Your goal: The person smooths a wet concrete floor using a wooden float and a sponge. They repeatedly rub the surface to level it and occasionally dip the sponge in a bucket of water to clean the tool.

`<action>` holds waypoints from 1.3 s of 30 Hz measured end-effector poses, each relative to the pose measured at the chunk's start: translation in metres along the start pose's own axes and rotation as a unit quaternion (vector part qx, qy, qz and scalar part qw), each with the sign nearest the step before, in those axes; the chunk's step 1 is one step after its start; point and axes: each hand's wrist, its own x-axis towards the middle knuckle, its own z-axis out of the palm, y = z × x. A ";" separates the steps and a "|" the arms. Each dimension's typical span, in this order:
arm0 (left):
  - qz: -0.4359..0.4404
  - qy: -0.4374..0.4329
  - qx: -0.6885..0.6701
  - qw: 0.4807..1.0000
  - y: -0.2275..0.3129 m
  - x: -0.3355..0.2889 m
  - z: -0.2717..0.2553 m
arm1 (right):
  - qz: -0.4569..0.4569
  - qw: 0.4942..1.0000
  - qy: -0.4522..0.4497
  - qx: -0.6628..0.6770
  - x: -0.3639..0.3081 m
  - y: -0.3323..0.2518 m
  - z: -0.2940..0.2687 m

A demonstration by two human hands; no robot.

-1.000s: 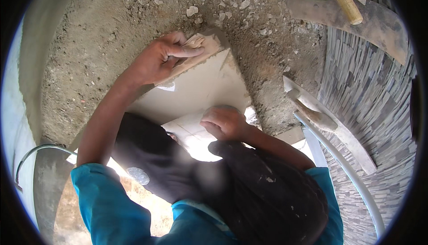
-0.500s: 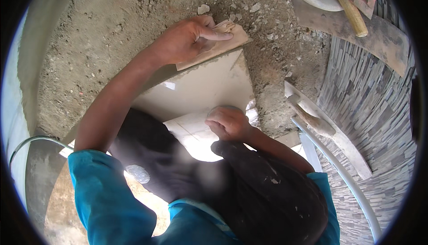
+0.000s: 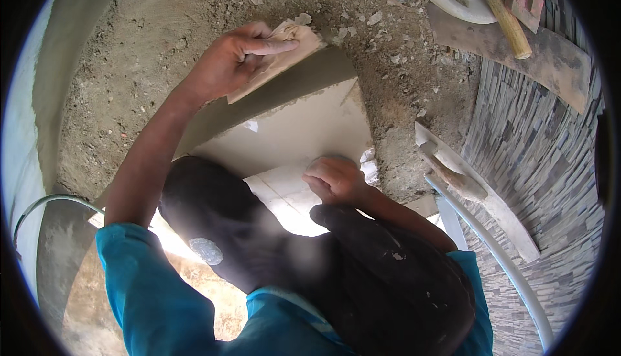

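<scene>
My left hand (image 3: 236,61) is closed around a tan, flat plastering float (image 3: 281,58), thumb along its upper face. The float is tilted and held over a smooth dark grey band (image 3: 323,74). Beside that band lies a smooth pale coated surface (image 3: 297,120) with rough edges. My right hand (image 3: 334,180) is curled and rests low, near the border between the pale surface and a whitish tile (image 3: 278,194). A dark rim shows behind its knuckles, but what lies in or under it is hidden.
Rough ground (image 3: 155,52) with loose chips lies beyond. To the right are a long float with a handle (image 3: 466,188), a pale pipe (image 3: 498,252) and a stone-patterned wall (image 3: 543,168). A wooden handle (image 3: 508,22) crosses a stained board (image 3: 537,61). A hose (image 3: 58,197) bends at left.
My left hand has drawn the float left and slightly up, away from the pale surface's far edge, exposing the dark grey band. My right hand stays nearly in place.
</scene>
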 end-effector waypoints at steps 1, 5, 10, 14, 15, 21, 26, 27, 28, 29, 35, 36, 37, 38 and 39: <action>0.003 -0.013 0.006 1.000 0.007 0.016 0.010 | 0.000 1.000 0.000 0.006 0.000 0.001 0.001; 0.029 -0.018 0.051 0.998 -0.006 0.013 0.044 | 0.045 0.998 -0.026 0.025 -0.007 0.002 0.005; -0.105 -0.129 0.016 0.986 -0.029 -0.100 -0.021 | 0.013 1.000 -0.006 0.014 -0.007 0.005 0.003; -0.119 -0.012 0.016 0.993 -0.049 -0.145 -0.047 | -0.003 1.000 0.006 0.011 -0.001 0.002 0.003; -0.112 0.000 -0.017 0.994 -0.051 -0.140 -0.046 | -0.010 1.000 0.007 0.015 0.000 0.002 0.004; -0.025 -0.004 0.030 0.999 -0.025 -0.018 0.008 | -0.002 1.000 0.005 0.009 0.000 0.001 0.006; -0.005 -0.028 0.017 0.999 -0.035 -0.018 0.031 | 0.014 1.000 0.004 0.006 0.003 -0.002 0.008; -0.011 -0.036 0.003 0.999 -0.039 -0.034 0.025 | 0.011 1.000 0.005 0.002 0.002 -0.001 0.007; -0.026 -0.062 0.001 0.998 -0.053 -0.056 0.016 | 0.006 1.000 0.006 -0.001 0.000 0.001 0.008; -0.040 -0.089 0.000 0.995 -0.071 -0.082 0.006 | 0.000 1.000 0.009 -0.006 -0.001 0.003 0.008; -0.111 0.004 -0.108 0.988 -0.083 -0.161 -0.031 | -0.008 1.000 0.023 -0.014 0.000 0.001 0.008; -0.089 0.024 -0.217 0.972 -0.075 -0.138 -0.025 | 0.005 0.999 0.025 -0.018 0.000 -0.001 0.010; -0.060 0.043 -0.322 0.944 -0.068 -0.106 -0.018 | 0.017 0.999 0.031 -0.028 -0.001 -0.002 0.010; -0.028 0.037 -0.177 0.983 -0.060 -0.075 -0.011 | 0.033 0.998 0.031 -0.037 0.001 -0.002 0.012; 0.006 0.028 -0.027 0.999 -0.046 -0.042 -0.004 | 0.028 0.998 0.036 -0.037 0.002 -0.002 0.012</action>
